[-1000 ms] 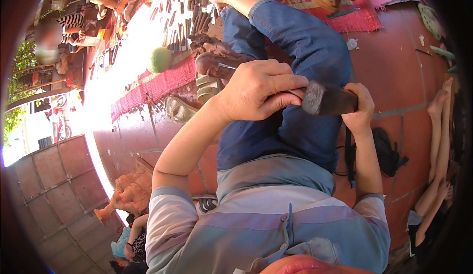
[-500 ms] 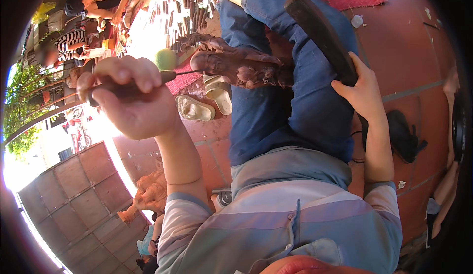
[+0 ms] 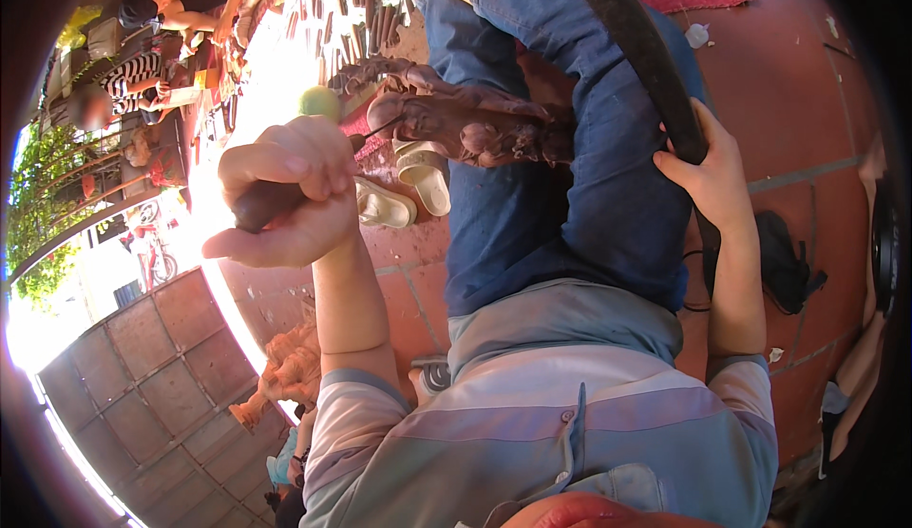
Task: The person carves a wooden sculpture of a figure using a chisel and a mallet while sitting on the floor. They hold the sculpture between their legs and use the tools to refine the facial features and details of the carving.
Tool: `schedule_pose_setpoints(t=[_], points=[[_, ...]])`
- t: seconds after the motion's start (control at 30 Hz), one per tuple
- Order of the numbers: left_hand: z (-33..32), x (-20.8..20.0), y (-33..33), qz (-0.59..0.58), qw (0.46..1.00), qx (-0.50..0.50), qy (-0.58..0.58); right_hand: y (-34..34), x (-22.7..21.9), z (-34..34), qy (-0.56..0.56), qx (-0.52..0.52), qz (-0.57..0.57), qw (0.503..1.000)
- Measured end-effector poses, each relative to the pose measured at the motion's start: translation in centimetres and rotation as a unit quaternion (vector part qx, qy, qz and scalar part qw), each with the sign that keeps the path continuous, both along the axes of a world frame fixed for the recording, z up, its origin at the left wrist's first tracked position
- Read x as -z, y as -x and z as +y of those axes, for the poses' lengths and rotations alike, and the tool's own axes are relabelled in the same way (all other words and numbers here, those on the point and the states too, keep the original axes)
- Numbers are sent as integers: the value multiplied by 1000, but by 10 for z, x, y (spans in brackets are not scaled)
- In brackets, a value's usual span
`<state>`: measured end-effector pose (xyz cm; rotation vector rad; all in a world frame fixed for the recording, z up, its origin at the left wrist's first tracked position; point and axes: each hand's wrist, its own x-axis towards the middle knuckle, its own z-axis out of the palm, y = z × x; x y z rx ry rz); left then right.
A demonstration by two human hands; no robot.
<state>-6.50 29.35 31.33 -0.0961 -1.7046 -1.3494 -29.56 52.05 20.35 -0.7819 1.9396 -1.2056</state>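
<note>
A brown carved wooden figure (image 3: 494,134) with a bearded face lies across my legs, its head toward the left. My left hand (image 3: 309,172) is closed around the dark handle of a carving chisel (image 3: 267,204). The chisel's thin blade reaches the figure's face; I cannot tell whether its tip touches the wood. My right hand (image 3: 714,169) is wrapped around a long dark wooden mallet (image 3: 648,58), which slants up over my knee, apart from the chisel.
Several chisels (image 3: 380,29) lie in rows at the top. Beside my legs are pale clogs (image 3: 385,205) and a yellow-green ball (image 3: 319,103). An orange-brown carving (image 3: 290,365) stands lower left. A black bag (image 3: 784,262) lies at right. Other people (image 3: 142,77) sit upper left.
My left hand has shifted right with the chisel, its thumb now stretched out and the chisel tilted more steeply. The mallet in my right hand has moved slightly right and up.
</note>
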Motion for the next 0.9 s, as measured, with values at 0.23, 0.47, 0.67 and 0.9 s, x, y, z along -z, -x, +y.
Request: schedule_pose_setpoints(t=[0.23, 0.47, 0.67, 0.9], points=[[-6, 5, 11, -2, 998, 31, -54, 0, -1, 1, -6, -3, 9, 1000], [7, 0, 34, -71, 988, -78, -114, -5, -9, -4, -18, 3, 66, 998], [-6, -25, 24, 51, 992, -12, -115, -6, -1, 7, 1, 14, 42, 999], [-7, -2, 12, -8, 995, 22, -97, -4, 2, 2, 24, 18, 35, 999]])
